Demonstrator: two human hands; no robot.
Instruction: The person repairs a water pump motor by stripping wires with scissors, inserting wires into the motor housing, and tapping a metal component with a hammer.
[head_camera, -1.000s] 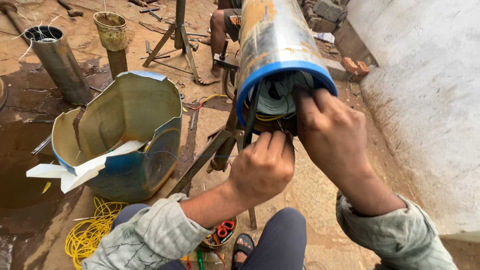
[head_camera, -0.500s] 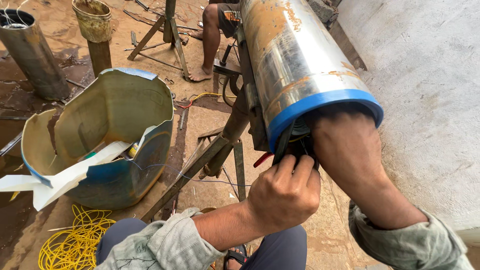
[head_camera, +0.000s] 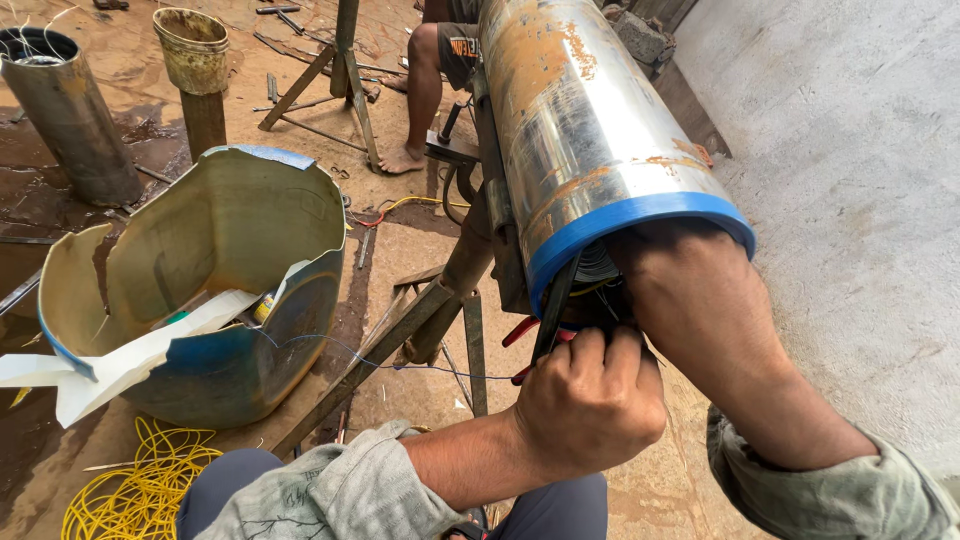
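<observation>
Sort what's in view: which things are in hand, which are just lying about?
In hand: steel cylinder, red-handled pliers by left hand, right hand's forearm inside cylinder.
Lying about: cut blue drum, yellow cord, metal pipe, bucket.

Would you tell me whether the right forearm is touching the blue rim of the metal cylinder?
Touching: the head view shows the right forearm pressed against the blue rim of the metal cylinder as it passes inside.
</observation>
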